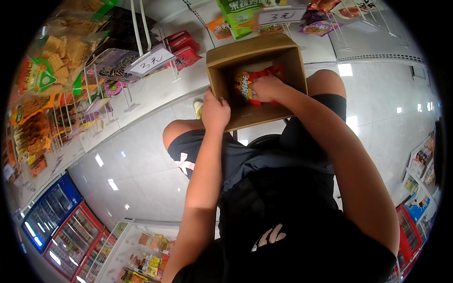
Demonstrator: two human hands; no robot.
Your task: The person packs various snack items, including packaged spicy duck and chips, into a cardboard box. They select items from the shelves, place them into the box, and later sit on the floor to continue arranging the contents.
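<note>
An open cardboard box [253,47] is tilted towards me between my knees. My left hand [215,110] grips its left wall, thumb at the edge. My right hand [266,88] reaches inside and rests on a red and yellow snack bag [244,83], fingers bent over its front. Whether the fingers are closed on the bag cannot be told. More red packaging shows behind the hand, towards the box's right side. The lower part of the box's inside is in shadow.
Wire display hooks with price tags [150,62] and hanging snack bags [58,60] line the upper left. A white shelf edge [141,106] runs near the box. Glass-door coolers [72,230] stand lower left, beside a rack of packets [148,258].
</note>
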